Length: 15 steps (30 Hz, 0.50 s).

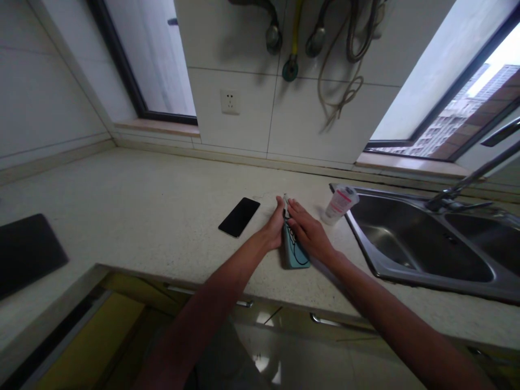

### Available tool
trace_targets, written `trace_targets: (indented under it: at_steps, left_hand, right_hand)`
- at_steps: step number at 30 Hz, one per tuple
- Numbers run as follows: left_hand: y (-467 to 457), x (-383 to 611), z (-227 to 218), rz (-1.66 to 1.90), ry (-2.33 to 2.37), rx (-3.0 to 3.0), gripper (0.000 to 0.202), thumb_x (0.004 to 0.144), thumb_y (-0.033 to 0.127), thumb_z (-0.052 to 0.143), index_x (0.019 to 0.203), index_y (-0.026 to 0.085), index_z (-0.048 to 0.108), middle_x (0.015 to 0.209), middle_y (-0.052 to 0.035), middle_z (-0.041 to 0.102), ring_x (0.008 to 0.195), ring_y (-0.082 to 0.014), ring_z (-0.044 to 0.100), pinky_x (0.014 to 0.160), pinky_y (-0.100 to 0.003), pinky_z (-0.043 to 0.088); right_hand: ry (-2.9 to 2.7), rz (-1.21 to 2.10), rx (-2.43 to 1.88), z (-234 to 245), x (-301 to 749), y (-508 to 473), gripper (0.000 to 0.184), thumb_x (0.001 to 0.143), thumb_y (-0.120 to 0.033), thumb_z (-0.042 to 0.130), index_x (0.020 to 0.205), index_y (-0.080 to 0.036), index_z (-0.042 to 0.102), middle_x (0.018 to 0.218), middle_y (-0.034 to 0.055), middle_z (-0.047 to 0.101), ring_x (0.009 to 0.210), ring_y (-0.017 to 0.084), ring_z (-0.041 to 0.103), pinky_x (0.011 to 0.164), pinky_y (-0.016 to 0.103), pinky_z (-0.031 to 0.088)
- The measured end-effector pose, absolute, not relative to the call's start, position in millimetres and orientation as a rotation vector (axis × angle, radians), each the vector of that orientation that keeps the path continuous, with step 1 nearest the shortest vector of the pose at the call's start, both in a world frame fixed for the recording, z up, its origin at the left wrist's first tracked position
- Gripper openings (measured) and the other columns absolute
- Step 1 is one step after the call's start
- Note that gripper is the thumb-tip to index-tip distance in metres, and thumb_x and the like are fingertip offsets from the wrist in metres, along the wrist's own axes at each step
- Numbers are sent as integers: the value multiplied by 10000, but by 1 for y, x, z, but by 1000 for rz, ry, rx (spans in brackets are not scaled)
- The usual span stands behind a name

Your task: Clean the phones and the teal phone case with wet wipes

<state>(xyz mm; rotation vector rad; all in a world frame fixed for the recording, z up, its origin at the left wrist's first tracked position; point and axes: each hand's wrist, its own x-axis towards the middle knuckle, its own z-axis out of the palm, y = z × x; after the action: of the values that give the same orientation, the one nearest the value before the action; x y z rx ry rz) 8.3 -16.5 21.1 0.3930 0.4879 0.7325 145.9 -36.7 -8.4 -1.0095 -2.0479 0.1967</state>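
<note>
Kitchen, pale speckled tabletop (162,216) running under a white tiled wall (239,130). Blue box (299,257) sits on it nr the front edge, abt mid-view, w/ a thin black cable (295,250) over its top. L hand (276,227) lies along the box's L side, R hand (311,230) over its top & R side; grip is narrow, box btwn the two palms, but can't tell how far each hand's fingers are curled. Small pale bit at the fingertips, too blurred to ID. Phone (239,216), dark screen up, lies just L of the hands; clear cup w/ pink print (340,203) stands R, by the sink rim. Steel sink (422,238) & tap (442,200) far R; black slab (28,252) far L. On wall: socket (230,102), yellow pipe (298,27), looped cord (345,97). Windows both sides, bldgs outside R one. Below: metal handles (337,321), shiny floor (312,352)
</note>
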Motion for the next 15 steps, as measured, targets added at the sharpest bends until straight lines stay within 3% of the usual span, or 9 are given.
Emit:
trace_targets:
  at_steps: [5, 15]
  left_hand:
    - [-12, 7, 15, 809, 463, 363, 843, 892, 813, 258, 1071, 115, 697, 876, -144, 732, 918, -271, 717, 880, -380, 550]
    - [10, -20, 13, 940, 507, 272, 868, 878, 832, 219, 992, 108, 684, 783, -163, 700, 707, -277, 691, 737, -465, 561]
  right_hand:
    - [-2199, 190, -851, -1, 142, -44, 493, 1026, -388, 479, 1496, -240, 500, 1576, 74, 383, 1487, 244, 350, 1246, 504, 305]
    - [-2488, 289, -534, 13, 146, -55, 419, 979, -325, 576, 1392, -261, 611, 1472, 59, 533, 1396, 227, 495, 1187, 447, 423]
